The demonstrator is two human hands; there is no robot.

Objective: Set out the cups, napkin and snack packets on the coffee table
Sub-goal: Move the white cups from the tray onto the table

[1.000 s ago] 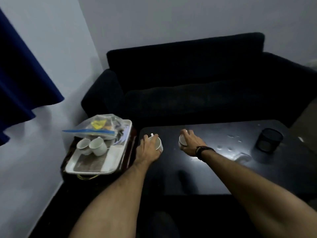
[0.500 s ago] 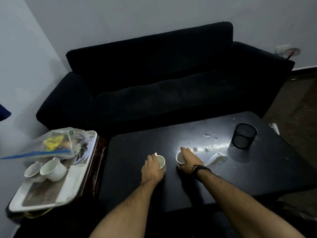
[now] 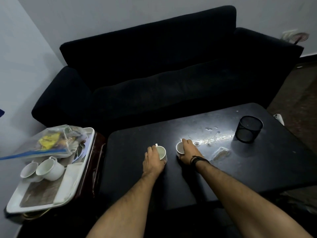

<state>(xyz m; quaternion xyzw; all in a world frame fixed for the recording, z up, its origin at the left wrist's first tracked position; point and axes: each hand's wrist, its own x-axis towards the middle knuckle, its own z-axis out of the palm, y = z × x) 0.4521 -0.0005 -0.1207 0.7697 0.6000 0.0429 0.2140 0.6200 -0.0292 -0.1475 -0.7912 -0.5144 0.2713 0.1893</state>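
From the head camera, both my forearms reach forward over the near edge of the dark bench [image 3: 257, 169], palms turned inward toward each other. My left hand [image 3: 152, 161] wraps its grip around the outer side of the left cup [image 3: 162, 152], fingers curled on the wall and thumb at the near side. My right hand [image 3: 187, 152], a dark band at its wrist, closes its grip on the right cup [image 3: 179, 148], fingers draped over the far rim.

Both cups are small, white and look empty. They stand upright on the bench, mouths up, just apart from each other between my two hands. A small white tab shows at the far rim of each.

Well off to the left of my left grip, a white tray [image 3: 72, 186] sits on a side stand. It carries two more white cups [image 3: 42, 169], tipped on their sides with mouths facing left and toward me, touching each other, and a clear bag of snack packets [image 3: 49, 141] beyond them.

Far right of my right grip stands a black mesh holder [image 3: 248, 129], upright.
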